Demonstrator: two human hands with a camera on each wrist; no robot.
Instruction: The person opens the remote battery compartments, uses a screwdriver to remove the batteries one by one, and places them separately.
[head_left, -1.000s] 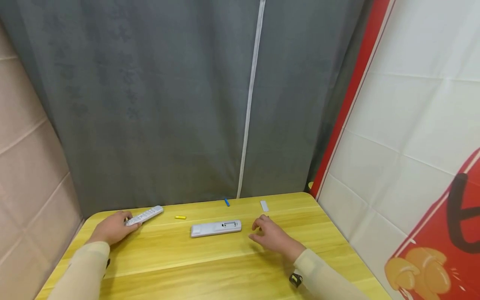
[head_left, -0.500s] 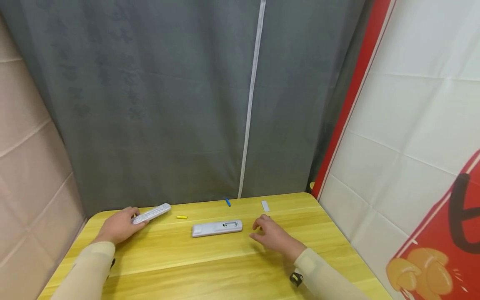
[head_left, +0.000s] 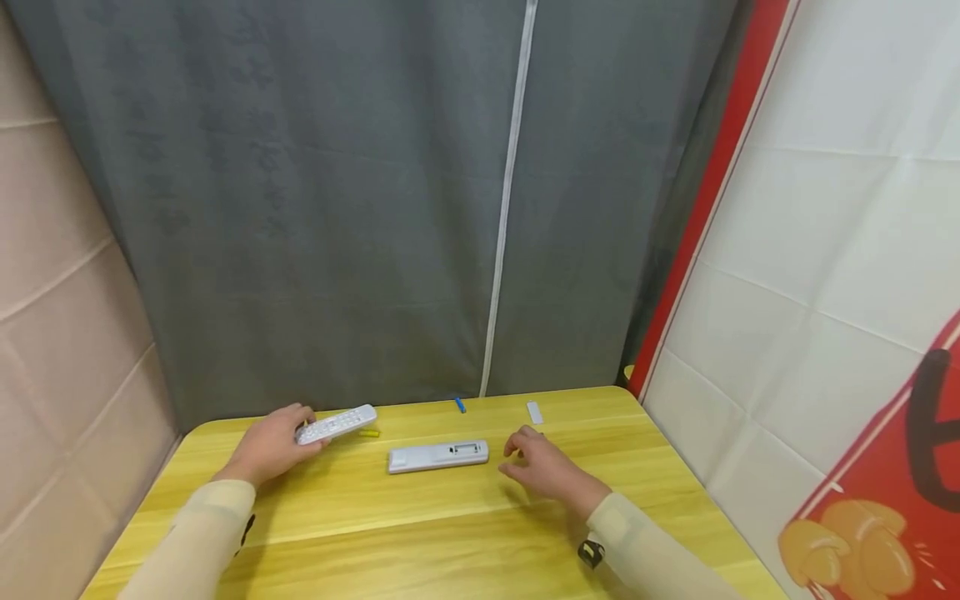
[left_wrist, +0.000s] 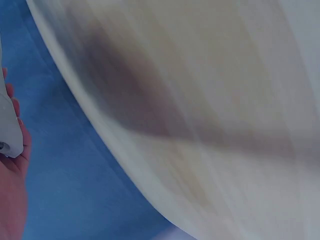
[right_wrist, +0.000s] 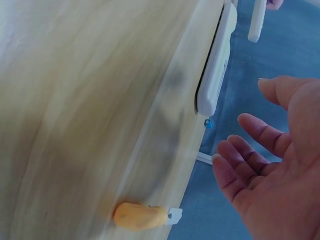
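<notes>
My left hand (head_left: pixel 272 447) grips a white remote control (head_left: pixel 337 424), buttons up, above the back left of the table. At the left edge of the left wrist view, fingers wrap this remote (left_wrist: pixel 9 122). A second remote control (head_left: pixel 420 457) lies back up mid-table, its battery compartment uncovered. Just right of it hovers my right hand (head_left: pixel 543 465), fingers loosely bent and apart, holding nothing. A yellow battery (head_left: pixel 370 432) is partly hidden behind the held remote. Farther back lie a blue battery (head_left: pixel 460 405) and a small white cover (head_left: pixel 534 412).
The wooden table (head_left: pixel 420 542) ends at a grey curtain (head_left: pixel 337 250) behind, with a white wall panel (head_left: pixel 810 250) on the right. In the right wrist view, an orange thing with a pale tip (right_wrist: pixel 142 216) lies on the table; its kind is unclear.
My left hand has moved to the right with the remote control, which now covers part of the yellow battery. The right hand has stayed nearly still.
</notes>
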